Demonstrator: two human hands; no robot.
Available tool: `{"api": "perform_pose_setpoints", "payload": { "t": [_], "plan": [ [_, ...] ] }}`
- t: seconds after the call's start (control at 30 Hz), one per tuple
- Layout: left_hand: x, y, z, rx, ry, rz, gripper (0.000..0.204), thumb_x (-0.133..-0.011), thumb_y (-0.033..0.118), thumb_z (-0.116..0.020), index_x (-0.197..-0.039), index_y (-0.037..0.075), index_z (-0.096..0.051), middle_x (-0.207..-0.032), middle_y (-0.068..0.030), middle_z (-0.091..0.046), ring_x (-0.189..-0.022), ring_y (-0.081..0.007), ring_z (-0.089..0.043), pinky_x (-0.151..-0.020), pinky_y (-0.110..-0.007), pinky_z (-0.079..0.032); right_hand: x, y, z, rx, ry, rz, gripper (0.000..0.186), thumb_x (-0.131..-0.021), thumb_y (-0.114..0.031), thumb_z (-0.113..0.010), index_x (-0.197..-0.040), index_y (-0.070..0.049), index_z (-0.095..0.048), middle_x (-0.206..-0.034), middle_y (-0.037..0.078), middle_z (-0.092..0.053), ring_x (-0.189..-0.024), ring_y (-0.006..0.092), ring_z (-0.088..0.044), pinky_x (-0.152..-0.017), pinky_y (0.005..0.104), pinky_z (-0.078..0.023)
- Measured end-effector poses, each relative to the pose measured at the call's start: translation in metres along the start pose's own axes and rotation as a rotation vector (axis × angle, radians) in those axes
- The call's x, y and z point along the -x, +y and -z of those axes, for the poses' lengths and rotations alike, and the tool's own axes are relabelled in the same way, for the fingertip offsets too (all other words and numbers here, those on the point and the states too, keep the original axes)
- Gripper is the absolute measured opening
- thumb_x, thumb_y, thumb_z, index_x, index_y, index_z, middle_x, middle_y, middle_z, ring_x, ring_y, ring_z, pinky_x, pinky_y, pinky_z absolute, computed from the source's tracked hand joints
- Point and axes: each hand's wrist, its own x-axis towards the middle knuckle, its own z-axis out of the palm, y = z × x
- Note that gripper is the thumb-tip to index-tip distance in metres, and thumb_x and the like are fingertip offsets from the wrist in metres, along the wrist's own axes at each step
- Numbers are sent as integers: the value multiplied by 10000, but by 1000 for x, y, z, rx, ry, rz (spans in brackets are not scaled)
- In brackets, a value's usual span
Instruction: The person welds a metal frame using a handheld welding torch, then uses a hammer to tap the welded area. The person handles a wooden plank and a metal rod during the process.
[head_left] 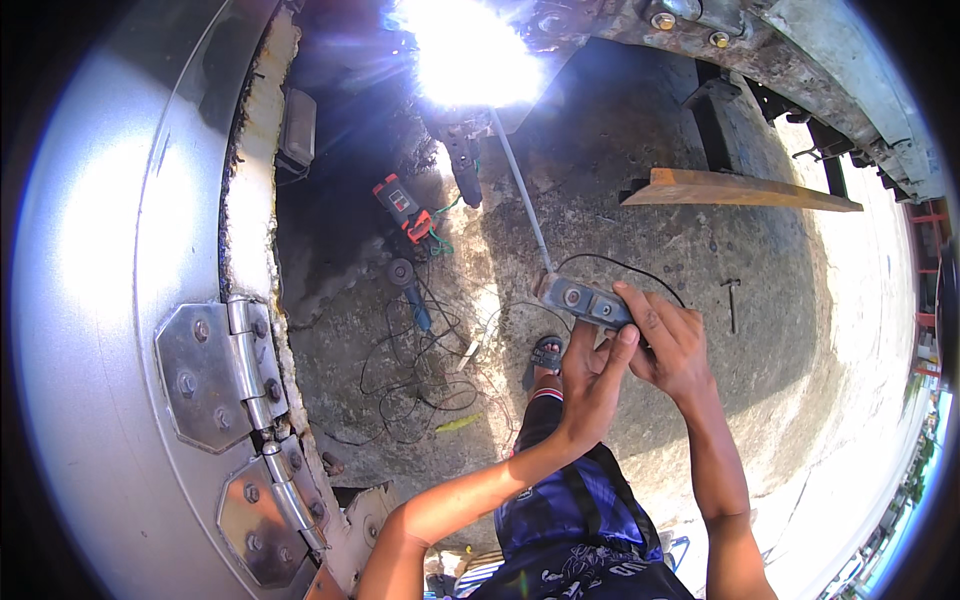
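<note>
Both hands up in front of the body, close together, sharing one grey block-shaped holder [583,302] with round fittings on its upper face. Left hand [592,388] grasps its near right end from below, fingers curled behind, thumb raised alongside. Right hand [668,345] grips the same end from the right, index finger laid along the top edge. A thin grey rod [522,188] runs from the holder's far left end, away from the body, into a white glare [475,55]; its tip is lost in the light. A black cable [592,255] arcs beyond the holder toward the right hand. On the concrete floor [640,420], left of the rod: a red-and-black boxy machine [400,205], then a blue angle grinder [411,297] nearer the person, loose cords tangled beside it. Right of the hands, well apart, lies a hammer [733,305]; farther off, a rusty brown beam [740,190]. Far left, a silver panel [100,250] with metal hinges [210,375] bolted along its edge. One sandalled foot [545,362] shows just beside the left hand in view.
</note>
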Motion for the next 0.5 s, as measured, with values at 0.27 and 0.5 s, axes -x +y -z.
{"api": "perform_pose_setpoints", "payload": {
  "t": [0.27, 0.5],
  "plan": [
    [-1, 0, 2, -17, -18, -8, 430, -1080, 194, -591, -1416, -31, -443, -1304, -86, -557, -1186, -121, -561, -992, -283, -457, -1, 0, 1, 13, -13, -3, 554, -821, -195, -741, -1319, 24, -639, -1109, 194, -723, -818, 297, -740, -638, 367, -585],
    [-1, 0, 1, -12, 12, 19, 425, -1078, 191, -595, -1417, -21, -448, -1313, -79, -551, -1174, -115, -562, -988, -281, -459, -1, 1, -1, 5, 7, 4, 561, -819, -189, -747, -1328, 22, -642, -1113, 199, -726, -814, 292, -741, -639, 363, -578]
  ]
}}
